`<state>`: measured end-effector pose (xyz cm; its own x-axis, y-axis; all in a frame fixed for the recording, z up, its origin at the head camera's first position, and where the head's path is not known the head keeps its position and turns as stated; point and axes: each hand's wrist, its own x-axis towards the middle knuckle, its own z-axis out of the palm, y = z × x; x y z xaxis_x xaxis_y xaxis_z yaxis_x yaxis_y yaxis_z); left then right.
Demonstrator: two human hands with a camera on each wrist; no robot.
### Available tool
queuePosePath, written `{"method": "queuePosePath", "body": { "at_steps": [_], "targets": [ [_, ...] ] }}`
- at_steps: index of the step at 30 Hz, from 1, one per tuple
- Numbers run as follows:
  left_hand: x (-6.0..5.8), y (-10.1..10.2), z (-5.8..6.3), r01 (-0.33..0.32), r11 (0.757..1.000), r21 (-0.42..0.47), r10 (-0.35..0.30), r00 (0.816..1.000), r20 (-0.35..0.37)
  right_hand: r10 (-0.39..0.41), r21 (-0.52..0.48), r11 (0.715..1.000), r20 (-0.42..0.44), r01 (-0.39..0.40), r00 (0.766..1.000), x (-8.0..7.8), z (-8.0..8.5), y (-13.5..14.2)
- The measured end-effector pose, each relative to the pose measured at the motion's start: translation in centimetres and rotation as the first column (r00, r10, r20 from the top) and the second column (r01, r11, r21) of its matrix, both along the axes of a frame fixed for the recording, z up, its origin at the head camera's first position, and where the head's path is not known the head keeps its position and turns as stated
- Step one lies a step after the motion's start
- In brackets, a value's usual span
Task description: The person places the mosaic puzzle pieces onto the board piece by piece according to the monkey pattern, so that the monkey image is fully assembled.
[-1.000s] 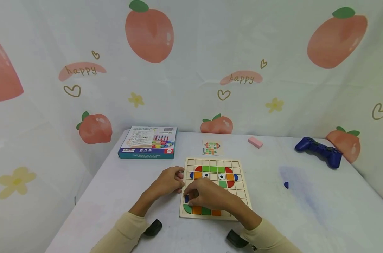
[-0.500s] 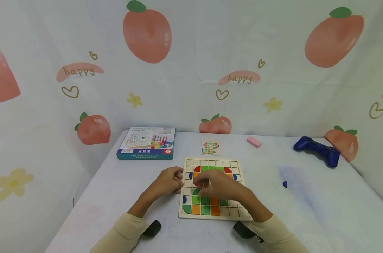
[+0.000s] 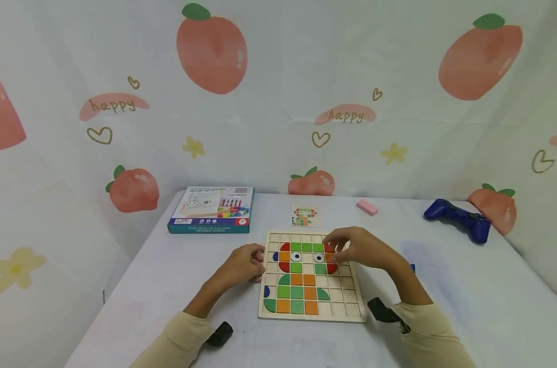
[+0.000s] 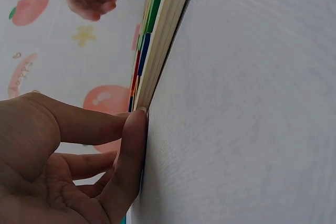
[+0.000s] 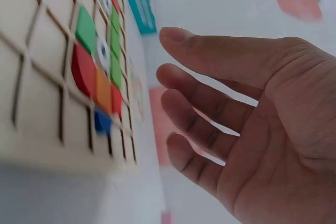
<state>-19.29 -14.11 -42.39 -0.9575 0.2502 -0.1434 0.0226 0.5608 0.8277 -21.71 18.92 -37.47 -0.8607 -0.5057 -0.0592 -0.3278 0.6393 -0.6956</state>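
A square wooden grid board point(image 3: 344, 296) lies on the table with red, green, orange and blue tiles and two eye tiles point(image 3: 295, 257) in its cells. At its left edge my left hand point(image 3: 239, 263) pinches the rim between thumb and index finger, seen close in the left wrist view beside the board's side point(image 4: 161, 51). Over the upper right part of the board hovers my right hand point(image 3: 368, 249), its fingers point(image 5: 197, 114) loosely bent and apart with nothing between them. It partly covers the red and orange tiles there. A blue half-round tile point(image 3: 266, 292) sits in the left column.
Behind the board lies a small pattern card point(image 3: 306, 216). A flat toy box point(image 3: 211, 208) is at the back left. A pink block point(image 3: 366, 207) and a blue game controller point(image 3: 458, 220) lie at the back right. The right forearm mostly hides a loose blue piece point(image 3: 413, 268).
My right hand has moved from the board's lower left, across the middle, to its upper right, uncovering the tiles on the left. My left hand stays at the left edge.
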Motion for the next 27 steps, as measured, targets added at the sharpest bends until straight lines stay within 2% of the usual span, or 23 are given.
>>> {"method": "queuePosePath", "body": {
  "at_steps": [11, 21, 27],
  "targets": [
    [0.2, 0.0, 0.0, -0.006, 1.000, -0.019, 0.005, 1.000, -0.018, -0.067, 0.030, 0.997, 0.037, 0.065, 0.997, -0.5, 0.5, 6.0],
    [0.2, 0.0, 0.1, -0.005, 1.000, -0.002, 0.005, 1.000, -0.015, -0.128, 0.049, 0.991, 0.044, 0.126, 0.991, -0.3, -0.3, 11.3],
    [0.2, 0.0, 0.1, -0.006, 1.000, -0.001, 0.006, 1.000, -0.004, -0.162, 0.048, 0.986, 0.083, 0.159, 0.983, 0.0, -1.1, 14.0]
  ]
}}
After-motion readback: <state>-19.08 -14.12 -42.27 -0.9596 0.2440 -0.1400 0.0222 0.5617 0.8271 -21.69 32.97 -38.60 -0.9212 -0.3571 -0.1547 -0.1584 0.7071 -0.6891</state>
